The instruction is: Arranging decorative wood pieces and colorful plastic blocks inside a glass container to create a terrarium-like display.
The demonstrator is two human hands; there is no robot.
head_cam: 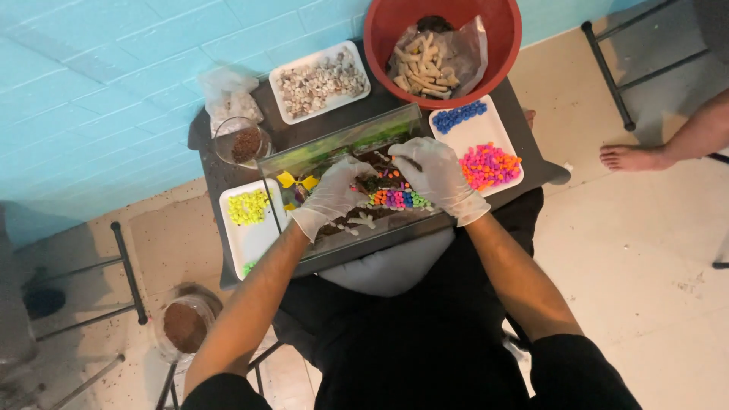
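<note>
A white tray (241, 241) of yellow-green pebbles (248, 206) sits at the table's left, just beside a glass tank (304, 156). Inside the tank, the gloved left hand (332, 193) rests curled, fingers bent down onto the dark soil; whether it grips anything cannot be told. A band of multicoloured pebbles (395, 199) lies between the 2 hands. The gloved right hand (439, 176) hovers just above them, fingertips pinched together. Further right, another white tray (486, 129) holds blue and pink-orange pebbles.
</note>
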